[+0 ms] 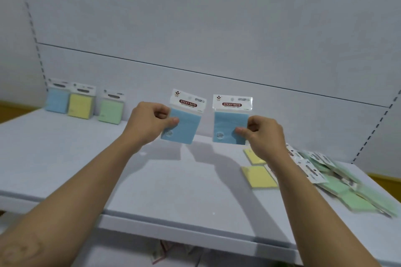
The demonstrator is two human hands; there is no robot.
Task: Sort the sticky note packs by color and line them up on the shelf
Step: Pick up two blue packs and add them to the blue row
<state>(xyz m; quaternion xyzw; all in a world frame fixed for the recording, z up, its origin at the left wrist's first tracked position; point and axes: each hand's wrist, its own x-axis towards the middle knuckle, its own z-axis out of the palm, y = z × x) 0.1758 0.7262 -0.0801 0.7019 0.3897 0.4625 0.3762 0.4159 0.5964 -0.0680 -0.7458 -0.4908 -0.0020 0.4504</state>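
A flat, square pale blue sticky note pack (pixel 184 124) in a clear sleeve with a white header card is pinched at its left edge by the left grip (pixel 149 123), and a second pale blue pack (pixel 227 123) at its right edge by the right grip (pixel 264 134); both are held upright, side by side without touching, above the middle of the white shelf (pixel 152 180). The packs are judged light and fairly stiff, with slippery film, so a pinch on the pad's edge, not the thin header, is favoured. Sorted blue, yellow and green packs (pixel 80 105) are stood along the back left edge, and loose yellow and green packs (pixel 347 191) are heaped by the right edge
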